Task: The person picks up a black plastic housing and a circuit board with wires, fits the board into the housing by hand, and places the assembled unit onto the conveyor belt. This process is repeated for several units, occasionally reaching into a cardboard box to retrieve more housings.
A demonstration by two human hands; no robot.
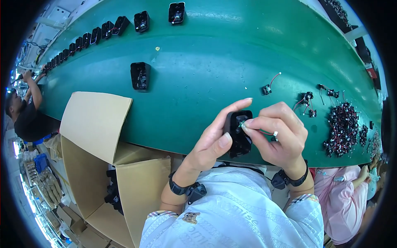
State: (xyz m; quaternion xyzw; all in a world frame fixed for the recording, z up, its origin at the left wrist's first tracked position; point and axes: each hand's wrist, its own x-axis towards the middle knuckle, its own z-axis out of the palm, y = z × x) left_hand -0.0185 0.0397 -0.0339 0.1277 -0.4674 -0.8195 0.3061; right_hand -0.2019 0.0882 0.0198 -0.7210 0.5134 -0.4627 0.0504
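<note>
My left hand (213,142) grips a black plastic housing (240,145) by its side, held above the near edge of the green table. Inside the housing's open face, the thumb and forefinger of my right hand (281,134) pinch a small part with a bit of green showing, mostly hidden by the fingertips. A red and black wire with a white connector (275,134) sticks out below those fingers. Ahead and to the left, a similar black housing (140,76) lies on the table. A small black part with a wire (266,89) rests beyond my right hand.
A row of black housings (142,21) runs along the far left. Wired black parts (343,128) are heaped at right. An open cardboard box (144,182) with black pieces inside stands at my left. One person (31,111) works at far left; another in pink (341,202) sits at right.
</note>
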